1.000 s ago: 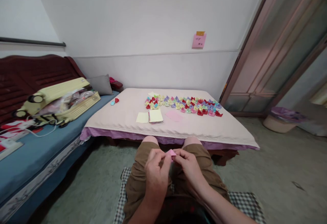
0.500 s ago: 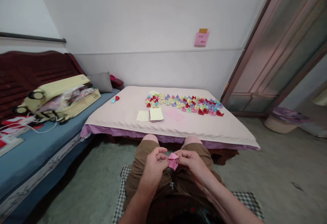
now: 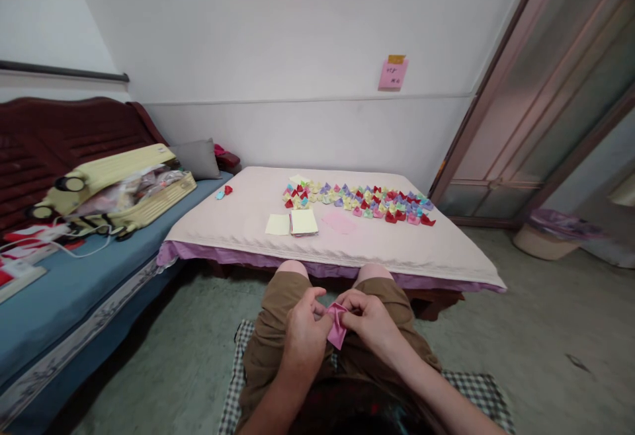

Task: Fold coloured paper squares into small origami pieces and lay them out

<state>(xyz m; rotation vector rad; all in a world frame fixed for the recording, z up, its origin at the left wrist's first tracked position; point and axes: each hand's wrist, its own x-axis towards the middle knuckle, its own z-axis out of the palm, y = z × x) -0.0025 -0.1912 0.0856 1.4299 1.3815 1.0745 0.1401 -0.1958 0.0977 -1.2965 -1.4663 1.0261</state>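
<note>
Over my lap, a partly folded piece of pink origami paper (image 3: 337,334) is held between both hands. My left hand (image 3: 306,329) pinches its left edge with thumb and fingers, the index finger raised. On the other side, my right hand (image 3: 367,316) grips the upper right of the paper, its thumb pressing near the middle fold. Beyond my knees, several small folded paper pieces (image 3: 362,200) in red, yellow, purple, green and pink lie in rows on the covered table. A stack of square yellow paper (image 3: 303,222) and a flat pink sheet (image 3: 339,223) lie nearer to me.
The low table has a pale pink cover (image 3: 238,237). At left, an open yellow suitcase (image 3: 124,164) lies on a blue-covered bench (image 3: 94,283). A bin (image 3: 550,233) stands on the floor at right. A pink note (image 3: 393,75) hangs on the wall.
The pink paper has turned and its fold has changed, a longer flap now pointing down. My right thumb has moved onto its middle, and both hands still hold it.
</note>
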